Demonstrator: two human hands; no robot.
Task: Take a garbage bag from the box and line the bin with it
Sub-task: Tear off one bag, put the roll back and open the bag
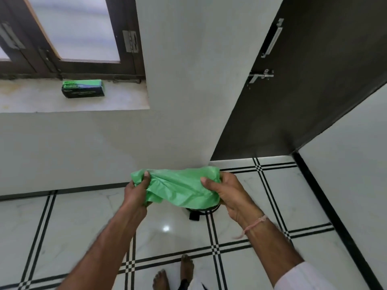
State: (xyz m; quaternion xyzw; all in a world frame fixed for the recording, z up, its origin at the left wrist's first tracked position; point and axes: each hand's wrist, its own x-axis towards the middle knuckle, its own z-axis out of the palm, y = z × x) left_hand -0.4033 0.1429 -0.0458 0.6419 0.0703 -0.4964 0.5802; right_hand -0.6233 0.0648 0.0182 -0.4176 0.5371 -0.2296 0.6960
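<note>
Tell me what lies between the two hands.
In the head view, only the crumpled green plastic garbage bag spans between left hand and right hand.

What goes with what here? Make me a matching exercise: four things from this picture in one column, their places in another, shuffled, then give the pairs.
Things:
1. garbage bag box
2. green garbage bag
3. bin
4. pink thread band

Places:
A. on the floor, mostly hidden under the bag
B. around the right wrist
C. on the window ledge
D. stretched between the left hand and the right hand

Pairs: 1-C, 2-D, 3-A, 4-B
</note>
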